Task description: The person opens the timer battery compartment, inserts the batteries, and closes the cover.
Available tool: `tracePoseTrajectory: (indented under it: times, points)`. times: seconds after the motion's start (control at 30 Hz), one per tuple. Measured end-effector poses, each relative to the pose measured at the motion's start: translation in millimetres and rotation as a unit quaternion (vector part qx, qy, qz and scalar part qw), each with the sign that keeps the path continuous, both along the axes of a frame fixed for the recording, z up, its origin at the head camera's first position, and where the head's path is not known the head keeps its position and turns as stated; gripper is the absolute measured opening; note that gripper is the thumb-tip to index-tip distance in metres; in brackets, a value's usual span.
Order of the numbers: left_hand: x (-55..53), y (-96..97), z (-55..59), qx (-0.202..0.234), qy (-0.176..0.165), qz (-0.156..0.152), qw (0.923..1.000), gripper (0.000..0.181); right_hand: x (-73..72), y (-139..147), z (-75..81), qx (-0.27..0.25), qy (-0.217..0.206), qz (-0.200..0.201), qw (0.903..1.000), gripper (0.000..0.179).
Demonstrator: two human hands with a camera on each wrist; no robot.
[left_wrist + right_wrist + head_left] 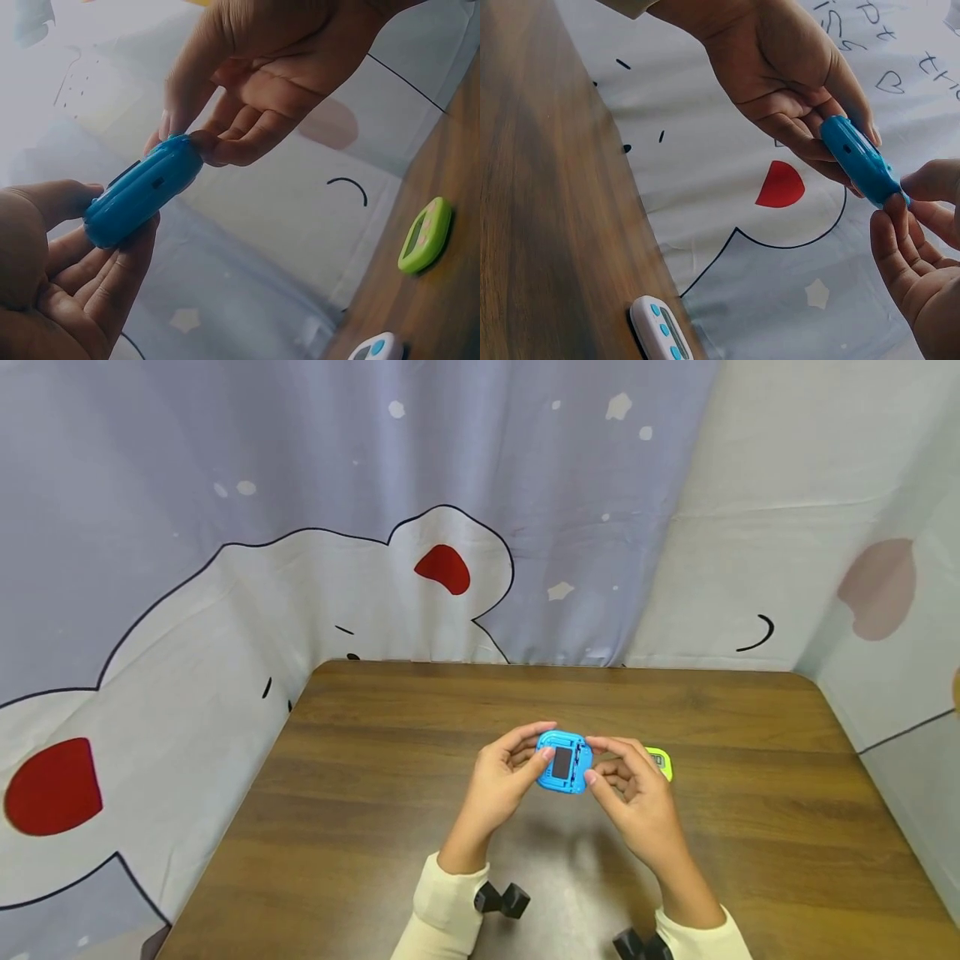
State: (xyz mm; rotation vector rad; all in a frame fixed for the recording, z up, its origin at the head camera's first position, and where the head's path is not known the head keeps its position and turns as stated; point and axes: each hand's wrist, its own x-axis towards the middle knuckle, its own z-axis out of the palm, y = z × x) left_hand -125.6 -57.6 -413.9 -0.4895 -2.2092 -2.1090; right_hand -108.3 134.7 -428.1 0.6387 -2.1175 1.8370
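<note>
Above the wooden table, a small blue digital timer (562, 763) is held up between both hands, a dark rectangular panel on the side facing the head camera. My left hand (498, 783) grips its left part, thumb on the panel side and fingers behind. At the opposite edge, my right hand (643, 806) pinches the timer with thumb and fingertips. The left wrist view shows the blue casing (142, 193) edge-on, with a small dark slot in its side. A green timer (664, 763) lies on the table, partly hidden behind the right hand.
A white timer with blue buttons (657, 324) lies on the wooden table (360, 827), hidden by the hands in the head view. Behind the table's far edge hangs a printed curtain (300, 602), which continues along both sides.
</note>
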Motion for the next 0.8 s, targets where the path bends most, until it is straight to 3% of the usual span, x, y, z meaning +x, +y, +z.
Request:
tracePoseTrajectory:
  times: [0.17, 0.4, 0.8]
  points:
    - [0.6, 1.7, 0.3, 0.001, 0.0, 0.001, 1.0, 0.032, 3.9, -2, 11.2, 0.021, -0.004, -0.02, 0.9996, 0.034]
    - [-0.3, 4.9, -0.6, -0.003, -0.003, -0.01, 0.9999, 0.032, 4.5, 0, 10.6, 0.036, 0.008, -0.04, 0.9985, 0.033]
    - [1.6, 9.0, -1.6, -0.005, 0.002, -0.01, 0.9999, 0.032, -7.3, 10, -21.7, 0.041, 0.012, -0.049, 0.9979, 0.037]
